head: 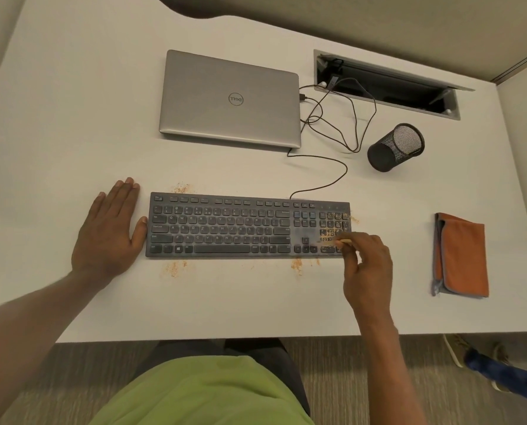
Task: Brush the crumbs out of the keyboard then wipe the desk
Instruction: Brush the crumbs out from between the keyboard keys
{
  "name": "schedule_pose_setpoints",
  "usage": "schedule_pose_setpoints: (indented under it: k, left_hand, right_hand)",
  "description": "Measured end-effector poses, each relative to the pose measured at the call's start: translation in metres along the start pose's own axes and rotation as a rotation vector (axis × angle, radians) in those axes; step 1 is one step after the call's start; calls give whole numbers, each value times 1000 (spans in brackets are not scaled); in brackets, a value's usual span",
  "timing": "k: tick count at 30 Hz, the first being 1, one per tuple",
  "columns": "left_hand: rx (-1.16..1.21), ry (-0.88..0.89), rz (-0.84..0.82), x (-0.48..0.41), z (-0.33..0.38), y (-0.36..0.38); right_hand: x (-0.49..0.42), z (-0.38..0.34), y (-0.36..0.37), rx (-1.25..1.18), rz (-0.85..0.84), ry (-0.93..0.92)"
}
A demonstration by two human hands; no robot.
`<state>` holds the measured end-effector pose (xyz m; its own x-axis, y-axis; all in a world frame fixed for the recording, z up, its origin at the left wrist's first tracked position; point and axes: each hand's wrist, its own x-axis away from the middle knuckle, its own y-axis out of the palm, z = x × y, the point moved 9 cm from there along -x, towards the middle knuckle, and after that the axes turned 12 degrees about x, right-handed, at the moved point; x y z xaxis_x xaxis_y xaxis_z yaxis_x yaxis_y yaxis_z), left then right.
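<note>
The left hand (108,231) lies flat on the desk (72,118), fingers straight, thumb against the keyboard's (225,228) left end. The right hand (368,268), fingers curled, pinches a thin brush (344,240) over crumbs (332,223) on the number pad.

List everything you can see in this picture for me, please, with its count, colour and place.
desk: one, white, fills most of the view.
keyboard: one, dark grey, centre front of desk.
crumbs: several patches, orange-brown, on the number pad and on the desk behind and in front of the keyboard.
brush: one, pale handle, over the number pad; bristles blurred.
cloth: one, orange with grey edge, folded, right of keyboard.
laptop: one, silver, closed, behind keyboard.
cables: several, black, right of laptop.
pen cup: one, black mesh, right of cables.
cable hatch: one, grey, open, back right.
bystander's leg: one, blue, floor at lower right.
shirt: one, green, bottom centre.
left hand: flat on desk, thumb at keyboard's left end.
right hand: pinches the brush.
</note>
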<state>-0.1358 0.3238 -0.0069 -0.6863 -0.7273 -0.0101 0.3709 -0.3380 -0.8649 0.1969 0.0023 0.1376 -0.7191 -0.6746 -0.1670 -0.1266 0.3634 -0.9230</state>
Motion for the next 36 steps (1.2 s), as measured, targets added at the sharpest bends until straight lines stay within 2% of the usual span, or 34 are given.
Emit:
schedule_pose_setpoints:
  k: [2,5,9,13,17,21,23,26,32,36]
  left_hand:
    - [0,3,1,0,0,0]
    - [-1,6,2,0,0,-1]
    - [-9,2,0,-1,-1,0]
    - [-9,6,2,-1,0,1]
    - [-12,13,7,-1,0,0]
    - [-13,12,5,-1,0,0]
    - [-14,14,5,-1,0,0]
    - [-12,9,0,0,0,0]
    - [-14,6,-8,-1,-2,2]
    - [-14,8,-10,-1,-2,2]
  right_hand:
    - [1,-16,9,-76,-56,-32]
    - [3,-23,20,-38,-99,-73]
    - [0,-14,9,93,14,-2]
    - [2,-30,14,-8,-11,-36]
    - [1,-10,10,166,56,65]
    - [1,-26,11,-160,73,105]
    - [-2,-44,16,-231,50,61]
    - [-9,-55,20,-202,26,-22]
    - [-4,-8,1,-126,87,51]
    - [-1,-11,12,-108,-16,-31]
